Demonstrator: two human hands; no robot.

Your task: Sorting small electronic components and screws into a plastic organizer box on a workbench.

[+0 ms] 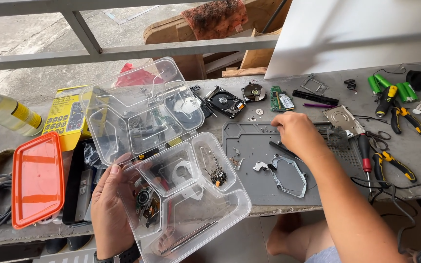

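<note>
Left hand: the left hand (109, 209) grips the near left edge of a clear plastic compartment box with a hinged lid (191, 195), thumb on top of the rim, fingers curled underneath
Clear box: held tilted over the front edge of the grey concrete workbench (415, 146), half of it hanging past the edge; its lid (137, 107) stands open toward the back left; small metal parts and screws lie in the compartments
Right hand: the right hand (293, 132) is palm down on the grey rubber work mat (249, 146), fingers curled around a thin black tool (282, 149); whether the tips pinch anything else cannot be told
Mat: just right of the box; a silver metal frame part (288, 175) lies beside the wrist, near the mat's front edge
Back of bench: an opened hard disk drive (226, 102) and a small green circuit board (281, 101)
Right side: yellow and black handled pliers (405, 117) and green cylindrical batteries (386, 84), well apart from the hands
Left side: an orange lidded plastic box (37, 180) near the front edge
Open room: bare mat between the box and the right hand
</note>
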